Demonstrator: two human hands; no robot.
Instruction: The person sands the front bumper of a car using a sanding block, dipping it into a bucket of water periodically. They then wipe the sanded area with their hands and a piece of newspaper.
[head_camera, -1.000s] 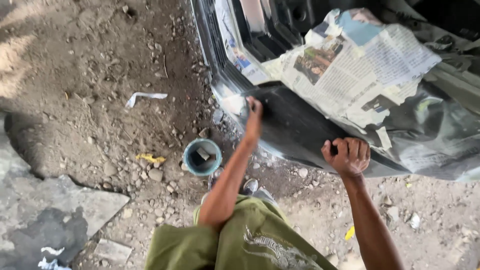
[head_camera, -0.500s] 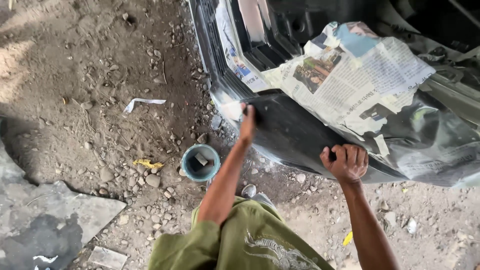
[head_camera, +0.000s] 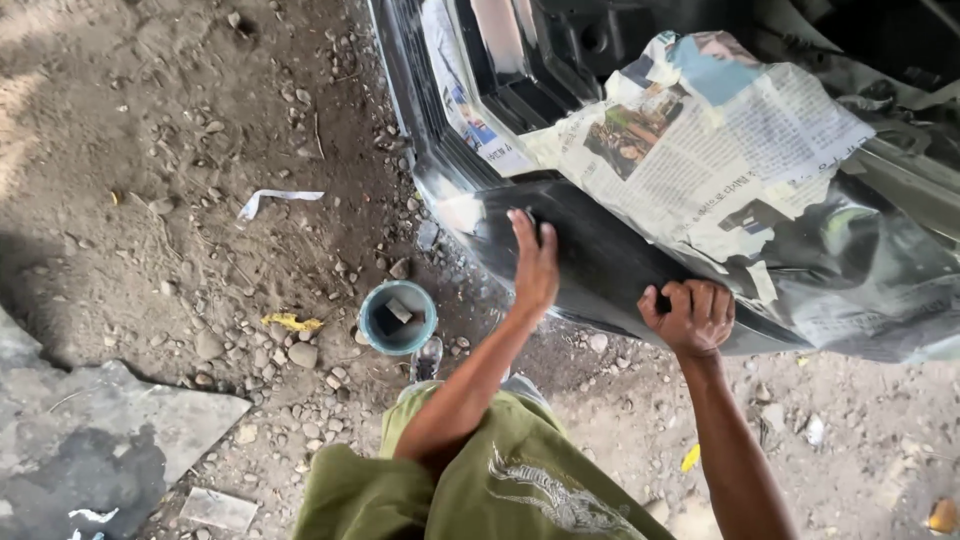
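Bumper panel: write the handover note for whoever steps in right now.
Left hand: open, palm flat on the black bumper panel near its left end.
Right hand: fingers curled over the panel's lower edge; whether it holds anything cannot be told.
Newspaper sheet covers the bodywork just above the panel, more paper further left.
A small teal tin stands on the gravel ground, apart from both hands.
Done: paper cover is in place. Left: the bare panel surface is under the hands, not covered.
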